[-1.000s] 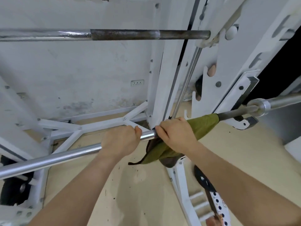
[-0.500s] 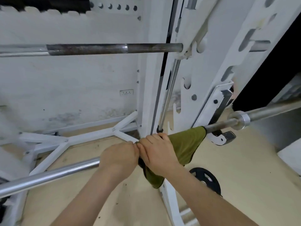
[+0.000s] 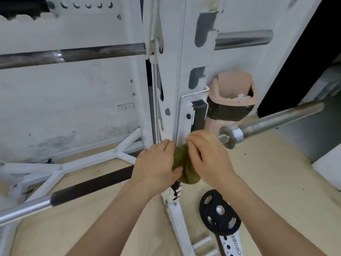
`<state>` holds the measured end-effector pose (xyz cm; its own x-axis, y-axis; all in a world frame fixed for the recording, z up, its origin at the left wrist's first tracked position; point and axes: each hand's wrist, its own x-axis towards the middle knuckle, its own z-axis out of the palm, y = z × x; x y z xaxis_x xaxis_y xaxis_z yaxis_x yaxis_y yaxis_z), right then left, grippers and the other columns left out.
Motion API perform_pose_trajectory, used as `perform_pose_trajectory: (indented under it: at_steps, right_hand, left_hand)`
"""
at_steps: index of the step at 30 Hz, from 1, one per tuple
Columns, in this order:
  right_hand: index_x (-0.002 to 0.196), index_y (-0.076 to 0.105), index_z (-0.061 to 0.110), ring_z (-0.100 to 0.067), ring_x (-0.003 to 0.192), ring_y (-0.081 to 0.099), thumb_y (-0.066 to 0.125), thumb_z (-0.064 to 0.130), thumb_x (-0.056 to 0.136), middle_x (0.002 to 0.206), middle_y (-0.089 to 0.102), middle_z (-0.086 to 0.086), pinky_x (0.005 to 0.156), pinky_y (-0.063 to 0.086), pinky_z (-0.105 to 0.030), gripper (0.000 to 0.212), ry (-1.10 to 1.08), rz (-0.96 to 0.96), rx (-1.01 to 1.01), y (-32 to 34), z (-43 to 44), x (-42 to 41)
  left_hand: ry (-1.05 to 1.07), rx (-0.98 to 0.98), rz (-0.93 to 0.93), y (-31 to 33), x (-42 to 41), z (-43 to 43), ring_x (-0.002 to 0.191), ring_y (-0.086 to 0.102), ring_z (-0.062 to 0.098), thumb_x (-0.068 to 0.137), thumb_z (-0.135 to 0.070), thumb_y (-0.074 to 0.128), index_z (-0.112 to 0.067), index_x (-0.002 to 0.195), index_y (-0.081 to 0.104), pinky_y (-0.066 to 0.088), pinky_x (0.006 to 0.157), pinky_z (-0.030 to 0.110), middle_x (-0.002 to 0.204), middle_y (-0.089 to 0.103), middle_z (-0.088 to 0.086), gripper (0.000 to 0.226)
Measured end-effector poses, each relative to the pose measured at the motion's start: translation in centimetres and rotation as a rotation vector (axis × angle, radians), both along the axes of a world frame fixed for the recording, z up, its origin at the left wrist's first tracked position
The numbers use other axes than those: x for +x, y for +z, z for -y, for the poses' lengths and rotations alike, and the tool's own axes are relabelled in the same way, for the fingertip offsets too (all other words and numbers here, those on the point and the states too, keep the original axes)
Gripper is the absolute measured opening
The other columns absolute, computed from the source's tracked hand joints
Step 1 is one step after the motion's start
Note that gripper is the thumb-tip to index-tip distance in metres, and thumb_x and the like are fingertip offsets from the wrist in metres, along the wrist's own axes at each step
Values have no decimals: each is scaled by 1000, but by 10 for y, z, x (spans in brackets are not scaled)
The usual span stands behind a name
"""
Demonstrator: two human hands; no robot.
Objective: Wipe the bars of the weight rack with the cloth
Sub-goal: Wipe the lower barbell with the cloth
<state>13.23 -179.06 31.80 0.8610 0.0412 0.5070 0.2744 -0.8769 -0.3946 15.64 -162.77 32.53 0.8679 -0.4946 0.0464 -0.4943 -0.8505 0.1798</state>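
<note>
Your left hand [image 3: 156, 163] is clenched over the lower bar [image 3: 88, 189], just where its dark knurled stretch meets the white upright [image 3: 175, 89] of the weight rack. Your thumb comes round underneath and touches the edge of the cloth [image 3: 184, 163]. Your right hand [image 3: 208, 157] is curled over the same bar on the other side of the upright, grasping the cloth against it.

The green cloth sits bunched in the narrow gap between your two hands. It is wrapped on the bar, and a fold hangs just below your knuckles. Most of it is hidden under your right palm, so you cannot tell how far it reaches along the bar.

Beyond your right hand the bar's collar [image 3: 230, 135] and sleeve run off to the right. A second, upper bar [image 3: 92, 52] rests across the rack above. A black weight plate [image 3: 219, 213] lies on the floor near the upright's foot.
</note>
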Motion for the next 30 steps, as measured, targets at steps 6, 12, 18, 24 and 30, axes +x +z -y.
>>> perform_pose_trajectory:
  at_steps: [6,12,18,24,30]
  right_hand:
    - [82,58,20,-17,67,54,44,30,98,73,57,4,56,34,-30,23,-301,-421,227,-10,56,-2]
    - [69,55,20,-12,66,56,35,39,101,67,59,3,53,35,-26,43,-269,-498,361,-20,52,-6]
    - [98,60,28,-6,73,50,51,34,94,92,52,10,62,40,-26,11,-209,-291,169,-13,54,-12]
    - [139,33,46,-5,107,56,69,27,78,120,54,7,83,50,-22,73,243,-353,675,16,57,-14]
    - [95,71,31,-18,93,53,56,31,79,90,63,7,72,46,-32,22,-229,-198,132,12,75,14]
  left_hand:
    - [-82,162,-112,-8,36,24,67,48,15,87,-73,31,-26,95,38,37,57,32,69,45,-11,49]
    - [-14,-86,-232,-13,50,23,73,59,18,83,-67,4,-17,87,59,46,69,33,76,62,2,75]
    - [169,-212,55,10,14,32,61,56,18,91,-60,19,-28,74,53,33,52,31,62,58,-5,49]
    - [-156,-629,-103,42,-8,72,55,57,1,96,-52,36,-36,67,54,41,52,15,55,57,-11,38]
    - [70,-746,-179,28,2,44,76,64,1,98,-46,39,-42,110,62,49,67,22,81,69,-19,26]
